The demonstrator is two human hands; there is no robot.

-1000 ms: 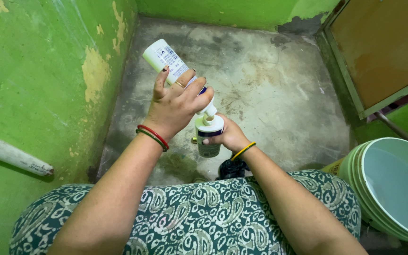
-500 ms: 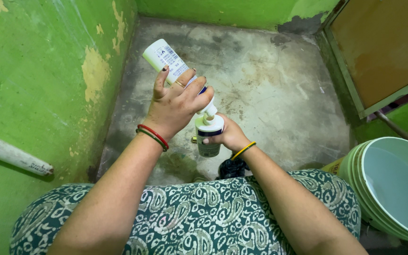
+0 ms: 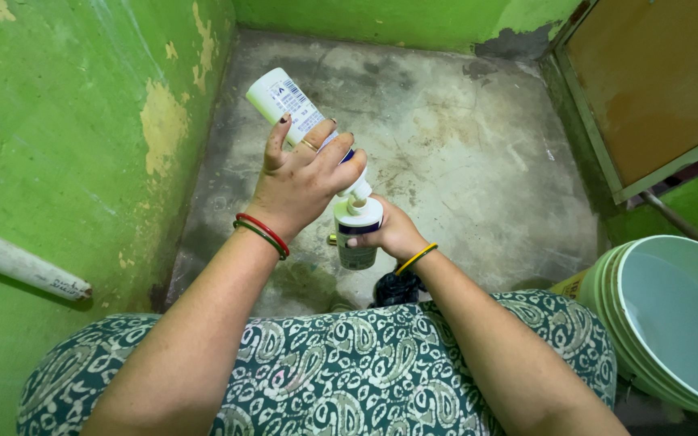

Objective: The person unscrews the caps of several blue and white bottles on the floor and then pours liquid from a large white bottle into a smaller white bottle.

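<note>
My left hand (image 3: 304, 182) grips a white plastic bottle (image 3: 284, 101), tipped neck-down so its nozzle meets the mouth of a small white cup-like container (image 3: 357, 238). My right hand (image 3: 393, 234) holds that small container upright from its right side. Red and green bangles circle my left wrist, and a yellow one circles my right wrist. No liquid shows between the nozzle and the container.
Green painted walls (image 3: 66, 137) enclose a stained concrete floor (image 3: 462, 137). A white pipe (image 3: 18, 262) juts from the left wall. A pale green bucket (image 3: 676, 323) of water stands at right, below an orange-brown door (image 3: 656, 81). A dark object (image 3: 393, 289) lies by my knees.
</note>
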